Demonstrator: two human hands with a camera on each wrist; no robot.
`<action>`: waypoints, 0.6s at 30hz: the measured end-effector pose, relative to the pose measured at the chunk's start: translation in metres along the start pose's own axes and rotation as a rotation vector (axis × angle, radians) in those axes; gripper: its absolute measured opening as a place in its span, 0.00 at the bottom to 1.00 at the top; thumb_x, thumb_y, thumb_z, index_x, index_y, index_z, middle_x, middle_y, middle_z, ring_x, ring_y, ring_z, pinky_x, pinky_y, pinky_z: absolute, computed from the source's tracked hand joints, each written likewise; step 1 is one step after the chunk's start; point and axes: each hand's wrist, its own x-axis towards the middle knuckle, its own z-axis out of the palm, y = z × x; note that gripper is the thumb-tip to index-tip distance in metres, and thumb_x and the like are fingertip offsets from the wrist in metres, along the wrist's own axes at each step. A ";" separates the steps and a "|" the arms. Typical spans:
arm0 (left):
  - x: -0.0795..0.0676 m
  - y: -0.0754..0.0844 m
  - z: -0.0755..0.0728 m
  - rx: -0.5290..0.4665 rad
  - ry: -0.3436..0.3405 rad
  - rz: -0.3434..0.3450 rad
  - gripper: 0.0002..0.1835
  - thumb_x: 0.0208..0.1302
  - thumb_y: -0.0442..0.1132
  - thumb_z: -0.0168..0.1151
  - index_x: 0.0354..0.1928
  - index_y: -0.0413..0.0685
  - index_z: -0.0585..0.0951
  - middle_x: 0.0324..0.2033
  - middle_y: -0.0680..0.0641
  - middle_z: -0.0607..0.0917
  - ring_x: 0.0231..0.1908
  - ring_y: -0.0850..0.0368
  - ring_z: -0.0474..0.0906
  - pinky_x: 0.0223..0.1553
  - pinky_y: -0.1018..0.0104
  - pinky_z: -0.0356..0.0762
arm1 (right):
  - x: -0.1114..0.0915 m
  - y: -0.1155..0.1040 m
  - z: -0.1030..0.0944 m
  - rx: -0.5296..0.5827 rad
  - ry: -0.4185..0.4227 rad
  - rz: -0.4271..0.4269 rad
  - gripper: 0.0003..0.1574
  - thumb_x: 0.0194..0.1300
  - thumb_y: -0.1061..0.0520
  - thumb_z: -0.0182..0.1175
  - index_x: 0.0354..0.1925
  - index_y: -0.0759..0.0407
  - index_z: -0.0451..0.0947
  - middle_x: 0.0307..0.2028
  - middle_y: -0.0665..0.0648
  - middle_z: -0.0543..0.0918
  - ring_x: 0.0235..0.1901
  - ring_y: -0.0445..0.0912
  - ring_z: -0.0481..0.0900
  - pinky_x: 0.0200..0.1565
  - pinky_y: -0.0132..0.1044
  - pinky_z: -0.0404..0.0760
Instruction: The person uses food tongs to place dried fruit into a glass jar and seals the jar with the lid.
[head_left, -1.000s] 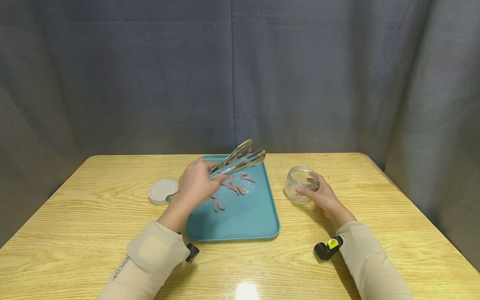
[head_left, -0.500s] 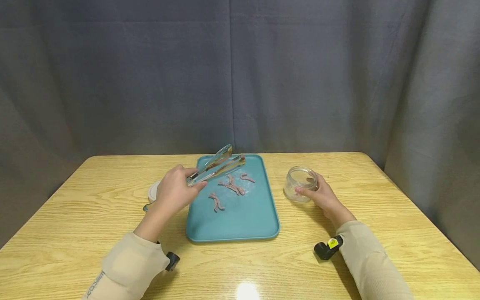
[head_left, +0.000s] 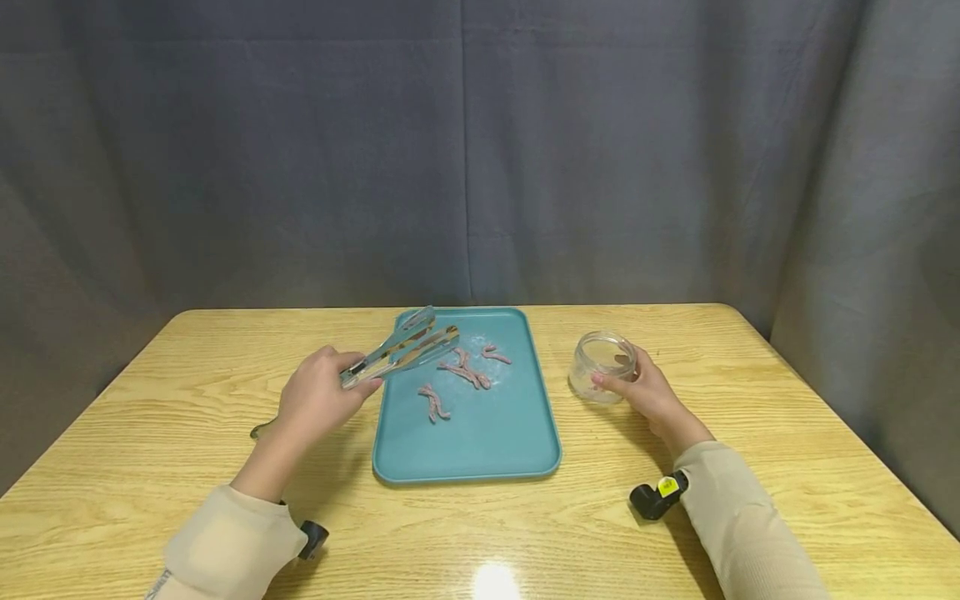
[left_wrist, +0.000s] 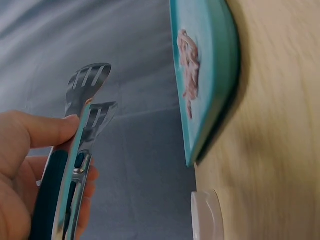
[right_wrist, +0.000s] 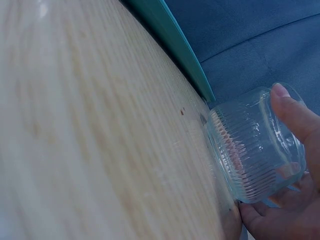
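My left hand (head_left: 315,398) grips metal tongs (left_wrist: 49,195) with dark green handles. Their slotted ends stand apart above the tray's left side, with nothing between them. On the blue-green tray (head_left: 495,446), powdery thin pinkish strips (head_left: 467,372) lie in several small heaps. To the tray's right, my right hand (head_left: 652,398) holds a clear glass jar (head_left: 588,377), which stands upright and lidless on the table. In the right wrist view something pinkish shows through the jar's ribbed wall near its bottom.
A round white lid (left_wrist: 204,217) lies on the table left of the tray; in the head view my left hand hides it. The wooden table (head_left: 600,533) ends at a grey curtain (head_left: 337,167) along its back.
My left hand has moved left and toward me with the tongs, from above the tray to its left edge. The right hand and the jar have stayed in place.
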 end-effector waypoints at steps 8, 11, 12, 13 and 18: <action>-0.007 -0.013 0.000 0.038 -0.021 -0.010 0.21 0.49 0.44 0.63 0.45 0.41 0.78 0.28 0.45 0.74 0.23 0.54 0.66 0.18 0.64 0.61 | 0.001 0.002 0.001 -0.019 0.004 -0.013 0.56 0.50 0.49 0.63 0.64 0.65 0.40 0.58 0.71 0.54 0.57 0.62 0.52 0.54 0.53 0.51; -0.009 -0.017 0.001 0.047 -0.013 -0.003 0.20 0.48 0.43 0.64 0.43 0.42 0.79 0.27 0.45 0.75 0.22 0.54 0.65 0.17 0.64 0.61 | 0.001 0.003 0.001 -0.035 0.009 -0.018 0.58 0.48 0.46 0.64 0.64 0.65 0.40 0.58 0.70 0.54 0.57 0.62 0.52 0.54 0.53 0.51; -0.009 -0.019 0.002 0.050 -0.012 -0.001 0.20 0.48 0.43 0.64 0.43 0.42 0.80 0.26 0.45 0.74 0.22 0.54 0.65 0.17 0.64 0.61 | 0.001 0.004 0.001 -0.041 0.007 -0.020 0.58 0.48 0.45 0.63 0.64 0.65 0.40 0.58 0.70 0.53 0.57 0.63 0.51 0.54 0.54 0.50; -0.009 -0.020 0.002 0.052 -0.012 0.000 0.19 0.48 0.43 0.64 0.43 0.42 0.80 0.25 0.46 0.74 0.21 0.54 0.65 0.17 0.64 0.61 | 0.001 0.005 0.001 -0.046 0.008 -0.023 0.59 0.48 0.44 0.63 0.64 0.64 0.40 0.58 0.70 0.54 0.57 0.63 0.51 0.54 0.54 0.50; -0.010 -0.024 0.007 0.063 -0.037 -0.006 0.19 0.47 0.43 0.64 0.43 0.41 0.80 0.22 0.48 0.71 0.19 0.55 0.62 0.15 0.64 0.59 | 0.002 0.006 0.000 -0.046 -0.001 -0.025 0.60 0.47 0.42 0.63 0.65 0.63 0.40 0.58 0.70 0.53 0.58 0.63 0.49 0.54 0.55 0.49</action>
